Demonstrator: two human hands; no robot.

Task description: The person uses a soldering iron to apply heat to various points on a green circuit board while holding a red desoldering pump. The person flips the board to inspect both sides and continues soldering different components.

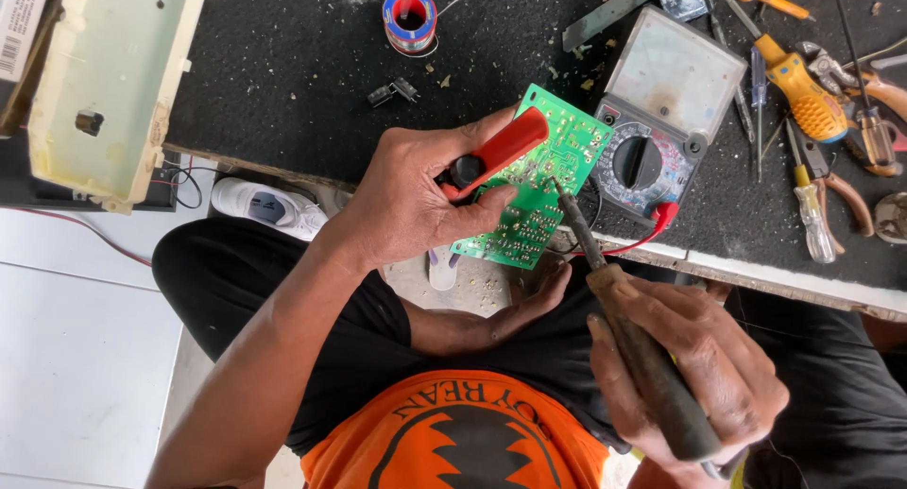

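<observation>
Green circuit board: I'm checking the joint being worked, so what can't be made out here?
- Head view: green circuit board, its left part hidden by the left hand and red desoldering pump.
- Solder joints: too small to judge.
- Brown-handled soldering iron: its butt is hidden in the right hand.

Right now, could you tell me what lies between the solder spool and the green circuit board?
In the head view, a small dark component lies on the black mat between solder spool and green circuit board.
</observation>
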